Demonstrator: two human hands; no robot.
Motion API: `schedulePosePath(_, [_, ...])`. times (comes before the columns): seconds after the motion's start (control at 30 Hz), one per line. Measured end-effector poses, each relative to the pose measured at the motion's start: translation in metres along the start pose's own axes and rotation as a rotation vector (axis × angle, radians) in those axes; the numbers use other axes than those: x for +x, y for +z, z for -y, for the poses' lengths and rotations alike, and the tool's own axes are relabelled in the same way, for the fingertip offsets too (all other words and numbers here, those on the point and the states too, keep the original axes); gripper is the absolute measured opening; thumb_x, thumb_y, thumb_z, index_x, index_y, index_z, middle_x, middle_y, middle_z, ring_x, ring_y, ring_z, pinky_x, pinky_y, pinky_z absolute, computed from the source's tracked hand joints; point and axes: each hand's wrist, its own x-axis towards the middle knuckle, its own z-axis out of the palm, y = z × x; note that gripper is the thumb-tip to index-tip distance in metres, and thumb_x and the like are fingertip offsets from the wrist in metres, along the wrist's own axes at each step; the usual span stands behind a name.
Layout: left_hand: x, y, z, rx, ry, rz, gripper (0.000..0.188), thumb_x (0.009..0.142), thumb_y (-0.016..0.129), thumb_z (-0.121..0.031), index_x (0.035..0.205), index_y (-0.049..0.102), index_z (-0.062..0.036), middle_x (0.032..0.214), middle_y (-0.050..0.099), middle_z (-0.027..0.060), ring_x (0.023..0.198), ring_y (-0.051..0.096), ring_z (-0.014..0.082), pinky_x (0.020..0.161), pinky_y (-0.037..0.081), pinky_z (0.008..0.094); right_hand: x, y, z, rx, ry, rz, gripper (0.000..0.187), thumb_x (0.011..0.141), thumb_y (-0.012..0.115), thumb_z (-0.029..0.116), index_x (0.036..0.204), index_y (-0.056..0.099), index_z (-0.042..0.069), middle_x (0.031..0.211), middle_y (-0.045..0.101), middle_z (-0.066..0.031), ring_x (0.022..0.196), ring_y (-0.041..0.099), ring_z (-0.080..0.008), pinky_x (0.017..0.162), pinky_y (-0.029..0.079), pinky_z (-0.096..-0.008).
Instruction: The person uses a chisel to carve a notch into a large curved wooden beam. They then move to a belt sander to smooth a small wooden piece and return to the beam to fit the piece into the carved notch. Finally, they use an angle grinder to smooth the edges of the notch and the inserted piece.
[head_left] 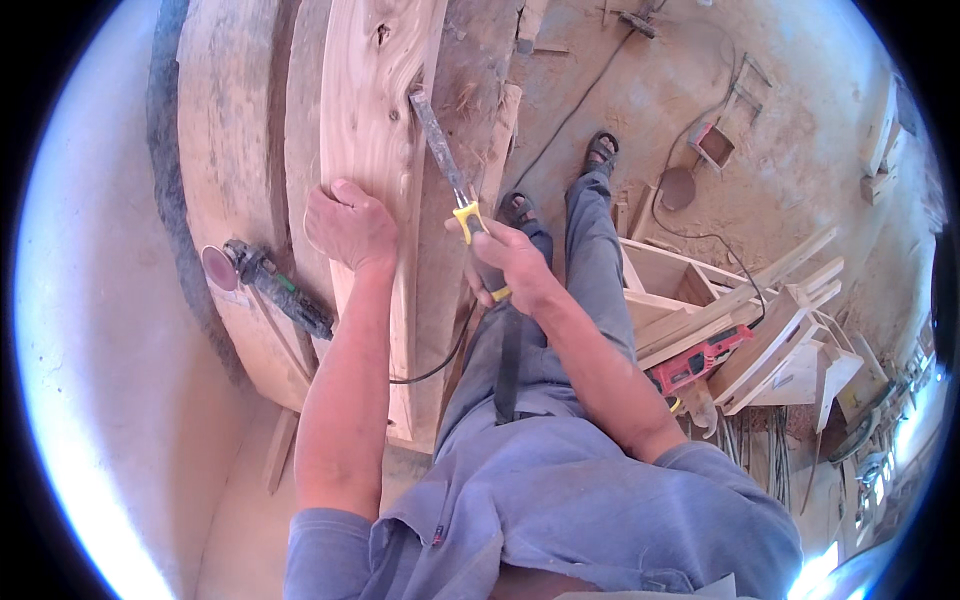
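My right hand [510,262] is closed around the yellow-and-black handle of a chisel [440,145]. Its long, worn blade points up and to the left. The blade's tip meets the right edge of a pale wooden plank [365,110], at a notch beside swirling grain. On the plank's left side rests my left hand [352,225], fingers curled over the edge and mostly hidden. Beneath and beside this plank lie wider, rougher boards [235,120].
An angle grinder [275,285] with a round disc lies left of my left forearm. At right, a red power tool [700,360] sits among wooden frames and offcuts [780,350]. A dark cord [580,105] crosses the dusty floor; a small box [712,146] stands beyond my sandals.
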Motion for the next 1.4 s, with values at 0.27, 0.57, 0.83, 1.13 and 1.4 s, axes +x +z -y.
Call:
schedulePosePath(0.27, [0.004, 0.006, 0.001, -0.017, 0.021, -0.043, 0.042, 0.101, 0.047, -0.032, 0.112, 0.063, 0.0058, 0.110, 0.067, 0.0295, 0.109, 0.059, 0.0475, 0.099, 0.041, 0.0569, 0.024, 0.019, 0.006, -0.390, -0.269, -0.236, 0.053, 0.107, 0.055, 0.017, 0.155, 0.040, -0.002, 0.071, 0.056, -0.0025, 0.055, 0.054, -0.0091, 0.052, 0.046, -0.0261])
schedulePosePath(0.57, [0.003, 0.004, -0.001, 0.010, 0.012, -0.023, 0.043, 0.101, 0.046, -0.031, 0.116, 0.062, 0.0062, 0.111, 0.066, 0.0293, 0.111, 0.058, 0.0476, 0.101, 0.040, 0.0564, 0.030, 0.044, 0.033, -0.419, -0.218, -0.354, 0.057, 0.106, 0.057, 0.013, 0.160, 0.038, 0.005, 0.075, 0.053, 0.0007, 0.057, 0.051, -0.0072, 0.052, 0.048, -0.0266])
schedulePosePath(0.83, [0.006, 0.004, 0.000, 0.025, 0.000, 0.017, 0.044, 0.101, 0.046, -0.031, 0.118, 0.062, 0.0060, 0.115, 0.066, 0.0304, 0.112, 0.058, 0.0491, 0.100, 0.041, 0.0578, 0.027, 0.070, 0.023, -0.396, -0.164, -0.365, 0.056, 0.107, 0.054, 0.013, 0.159, 0.037, 0.002, 0.073, 0.056, -0.0025, 0.055, 0.055, -0.0104, 0.049, 0.049, -0.0281])
schedulePosePath(1.13, [0.002, 0.005, 0.001, 0.022, 0.032, -0.023, 0.047, 0.101, 0.045, -0.032, 0.121, 0.061, 0.0066, 0.116, 0.065, 0.0307, 0.112, 0.057, 0.0491, 0.101, 0.041, 0.0579, 0.042, 0.054, 0.000, -0.327, -0.263, -0.363, 0.057, 0.104, 0.059, 0.013, 0.157, 0.042, 0.002, 0.074, 0.057, -0.0012, 0.057, 0.055, -0.0088, 0.052, 0.047, -0.0254])
schedulePosePath(1.4, [0.000, 0.004, 0.003, -0.008, 0.034, -0.013, 0.047, 0.102, 0.046, -0.033, 0.120, 0.061, 0.0077, 0.116, 0.065, 0.0310, 0.113, 0.056, 0.0491, 0.101, 0.041, 0.0572, 0.016, 0.005, 0.081, -0.515, -0.022, -0.257, 0.060, 0.100, 0.063, 0.010, 0.158, 0.047, 0.011, 0.073, 0.056, 0.0010, 0.057, 0.052, -0.0074, 0.049, 0.045, -0.0249])
